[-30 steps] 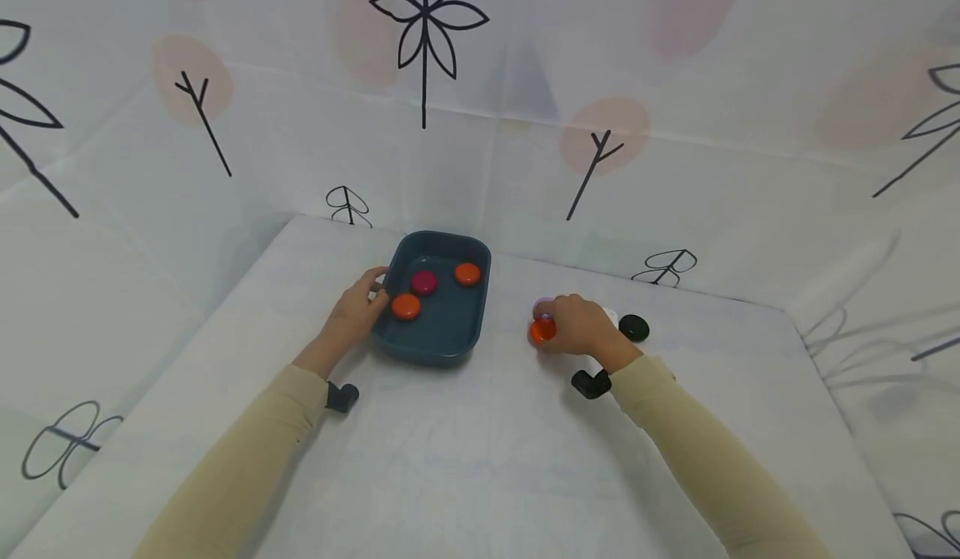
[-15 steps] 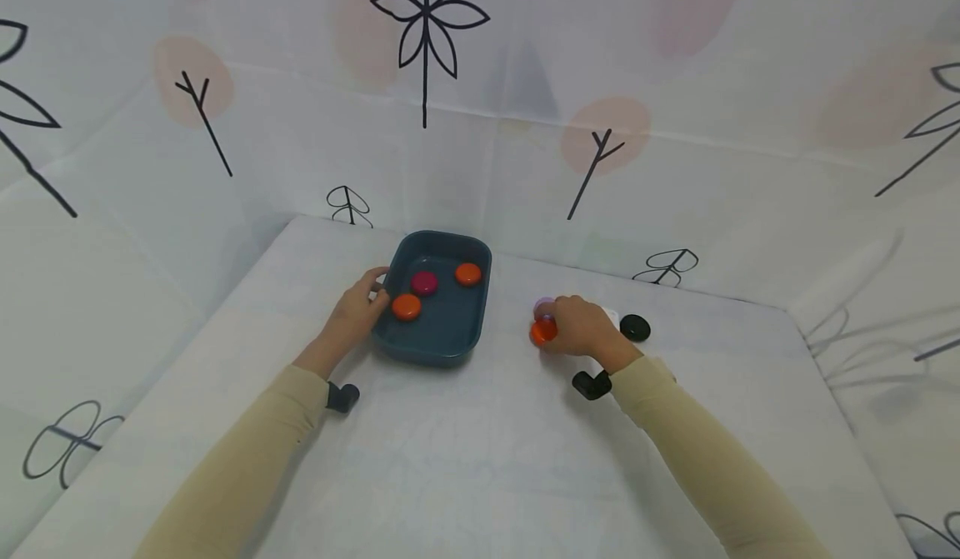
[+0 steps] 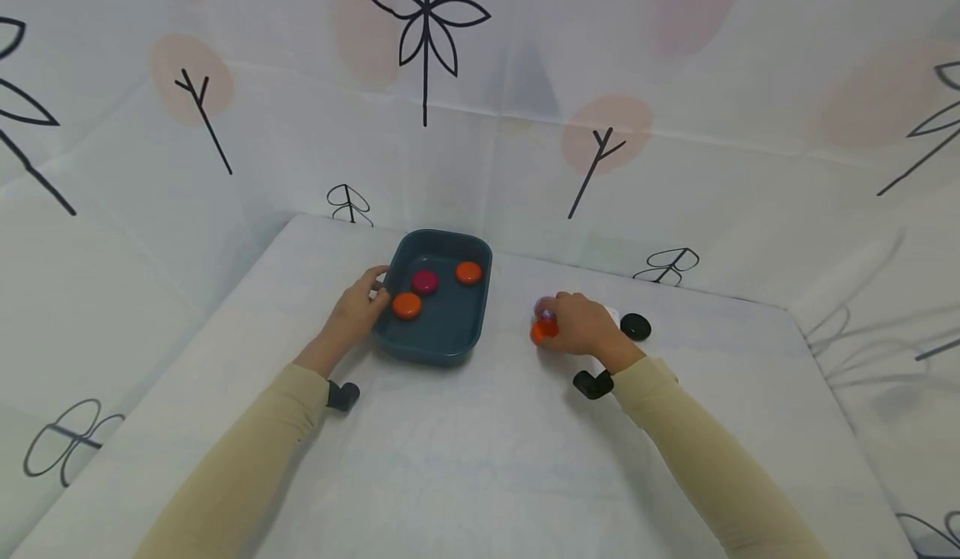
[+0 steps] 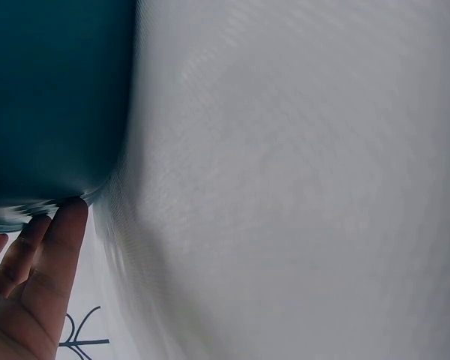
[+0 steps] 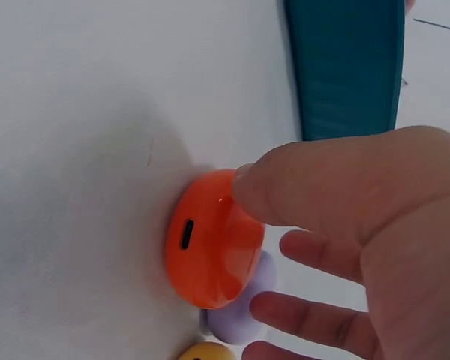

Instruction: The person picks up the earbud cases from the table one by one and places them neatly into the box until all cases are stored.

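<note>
My left hand [image 3: 358, 307] rests its fingertips against the left side of a blue tray [image 3: 427, 355]; in the left wrist view, extended fingers [image 4: 64, 247] touch its wall. The tray holds two orange rounded cases, one at the front [image 3: 407, 306] and one at the back [image 3: 468, 273], and a magenta rounded piece [image 3: 424, 282]. My right hand [image 3: 581, 326] is over another glossy orange case [image 5: 214, 240] with a small black slot. Its thumb touches that case's edge, while the other fingers are spread beside a purple rounded piece [image 5: 236, 319] behind it.
A black oval piece [image 3: 635, 326] lies right of my right hand, and a white object [image 3: 613, 316] is partly hidden behind that hand. In the right wrist view a yellow piece [image 5: 208, 352] shows at the bottom edge. Patterned cloth [image 3: 510, 167] hangs behind the white-covered table [image 3: 465, 459].
My right index finger shifts slightly, and more of the purple piece shows beneath it. The left hand, the tray and its contents stay put.
</note>
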Available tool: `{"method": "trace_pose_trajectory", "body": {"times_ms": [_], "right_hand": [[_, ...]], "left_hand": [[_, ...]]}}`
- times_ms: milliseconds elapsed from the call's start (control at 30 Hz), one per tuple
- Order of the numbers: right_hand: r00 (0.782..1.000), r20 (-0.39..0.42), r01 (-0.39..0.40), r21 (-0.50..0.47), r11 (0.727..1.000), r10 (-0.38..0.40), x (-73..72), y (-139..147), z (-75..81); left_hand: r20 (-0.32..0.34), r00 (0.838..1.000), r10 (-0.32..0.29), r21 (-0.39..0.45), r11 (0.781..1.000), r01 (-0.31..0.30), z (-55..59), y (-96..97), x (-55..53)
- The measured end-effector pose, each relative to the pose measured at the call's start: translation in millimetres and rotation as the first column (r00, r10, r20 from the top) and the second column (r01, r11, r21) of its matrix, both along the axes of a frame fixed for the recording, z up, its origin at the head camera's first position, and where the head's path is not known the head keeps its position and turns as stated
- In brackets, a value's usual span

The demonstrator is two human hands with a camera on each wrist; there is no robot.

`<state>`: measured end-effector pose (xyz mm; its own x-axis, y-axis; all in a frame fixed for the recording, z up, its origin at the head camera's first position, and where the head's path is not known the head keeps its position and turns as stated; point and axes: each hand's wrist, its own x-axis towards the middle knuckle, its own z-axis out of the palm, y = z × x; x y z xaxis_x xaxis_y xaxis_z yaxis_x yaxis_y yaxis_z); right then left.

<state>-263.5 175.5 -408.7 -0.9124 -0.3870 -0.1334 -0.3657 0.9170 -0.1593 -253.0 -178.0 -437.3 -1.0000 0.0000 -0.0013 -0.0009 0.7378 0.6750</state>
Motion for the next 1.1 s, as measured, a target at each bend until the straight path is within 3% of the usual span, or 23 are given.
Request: {"method": "trace_pose_trajectory", "body": {"times_ms": [300,700,967,1100], "right_hand": [[1.0,0.009,-0.011,-0.11,0.994,0.012,-0.6,-5.5,8.8],[0.997,-0.022,-0.083,-0.277,0.957,0.08,0.6,-22.4,19.8],[0.997,-0.015,-0.079,-0.307,0.948,0.078,-2.2,-39.4,23.6],[0.995,-0.008,-0.098,-0.356,0.929,0.101,-4.6,-47.2,23.8]], "left_hand": [[-0.003,1.0,0.01,-0.002,1.0,-0.01,-0.2,-0.1,0.9],[0.004,1.0,0.017,-0.008,1.0,-0.017,0.7,1.0,1.3],[0.012,1.0,0.015,-0.004,1.0,-0.015,0.8,0.2,0.5],[0.009,1.0,0.016,-0.003,1.0,-0.016,0.4,-0.2,0.2]]}}
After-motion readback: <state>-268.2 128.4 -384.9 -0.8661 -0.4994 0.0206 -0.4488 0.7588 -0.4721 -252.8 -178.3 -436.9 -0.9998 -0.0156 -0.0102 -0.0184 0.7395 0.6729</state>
